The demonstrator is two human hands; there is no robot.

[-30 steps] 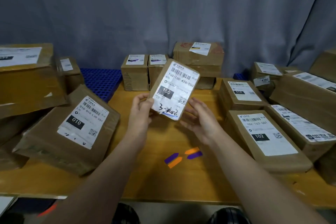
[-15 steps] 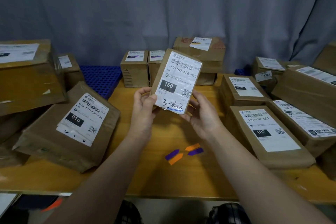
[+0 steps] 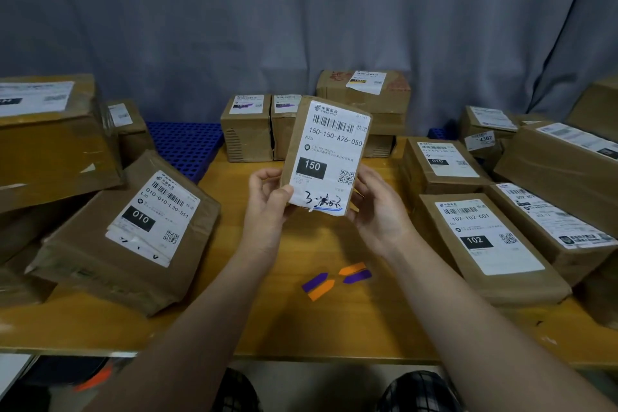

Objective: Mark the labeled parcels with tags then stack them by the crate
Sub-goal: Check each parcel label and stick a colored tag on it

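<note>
Where the desk [image 3: 317, 321] is nearest, four small tags [image 3: 336, 279] are laid, purple and orange. Above the desk's middle, a parcel [image 3: 329, 150] marked 150 is held upright, its bottom corners gripped by the left hand [image 3: 267, 206] and the right hand [image 3: 378, 211]. A blue crate [image 3: 187, 147] is seen by the far left edge.

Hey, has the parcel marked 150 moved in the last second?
Yes. The 150 parcel has turned more upright, and its top edge has risen level with the tops of the two small boxes behind it.
</note>
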